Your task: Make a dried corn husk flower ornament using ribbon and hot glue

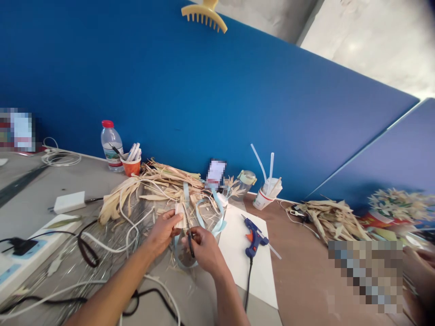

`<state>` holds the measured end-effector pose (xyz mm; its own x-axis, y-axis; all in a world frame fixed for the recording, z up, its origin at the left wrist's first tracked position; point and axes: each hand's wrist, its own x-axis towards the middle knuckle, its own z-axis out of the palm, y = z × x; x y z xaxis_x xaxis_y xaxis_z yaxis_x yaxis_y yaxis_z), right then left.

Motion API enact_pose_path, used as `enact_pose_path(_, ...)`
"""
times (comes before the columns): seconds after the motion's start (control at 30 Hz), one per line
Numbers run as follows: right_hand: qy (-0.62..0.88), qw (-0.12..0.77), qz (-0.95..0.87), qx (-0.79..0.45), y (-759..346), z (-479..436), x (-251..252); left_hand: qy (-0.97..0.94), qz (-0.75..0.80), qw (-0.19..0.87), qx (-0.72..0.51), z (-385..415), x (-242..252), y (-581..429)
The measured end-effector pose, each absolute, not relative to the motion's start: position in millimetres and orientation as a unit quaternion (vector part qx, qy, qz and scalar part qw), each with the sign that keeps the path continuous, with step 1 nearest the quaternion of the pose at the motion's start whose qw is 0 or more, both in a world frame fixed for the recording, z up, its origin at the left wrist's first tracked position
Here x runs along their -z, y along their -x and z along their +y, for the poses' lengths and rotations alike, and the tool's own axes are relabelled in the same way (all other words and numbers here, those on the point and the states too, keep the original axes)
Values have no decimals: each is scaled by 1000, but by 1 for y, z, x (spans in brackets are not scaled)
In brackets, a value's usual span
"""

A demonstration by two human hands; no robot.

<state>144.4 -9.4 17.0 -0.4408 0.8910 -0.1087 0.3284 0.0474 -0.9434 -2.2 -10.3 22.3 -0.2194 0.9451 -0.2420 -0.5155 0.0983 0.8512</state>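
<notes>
My left hand (165, 232) pinches a pale strip of dried husk (181, 216) upright between thumb and fingers. Close beside it, my right hand (204, 250) grips black-handled scissors (191, 246), their blades pointing up along the strip's right side. Whether the blades touch the strip I cannot tell. Under and around both hands lie a light blue ribbon (220, 225) and small husk scraps. A heap of dried husks (173, 177) spreads just beyond them. On a white sheet (234, 262) to the right rests a blue glue gun (254, 237).
Cables and a power strip (23, 267) crowd the left, near a water bottle (111, 147) and an orange cup of pens (131, 166). A phone (215, 173), a jar (246, 181) and a cup of glue sticks (263, 198) stand behind. Another person's hand (419, 271) shows at right.
</notes>
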Motion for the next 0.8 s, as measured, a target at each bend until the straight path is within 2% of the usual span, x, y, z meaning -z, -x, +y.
enact_pose_path(0.43, 443, 282, -649, -551, -144, -9, -21, -220, 426, 601, -639, -12, -24, 3)
enact_pose_path(0.63, 371, 321, -564, -665, -144, -11, -32, -203, 358, 641, -648, -7, -13, 6)
enact_pose_path(0.8, 234, 328, -521, -752, -149, -18, -42, -229, 349, 678, -605, -11, -13, 8)
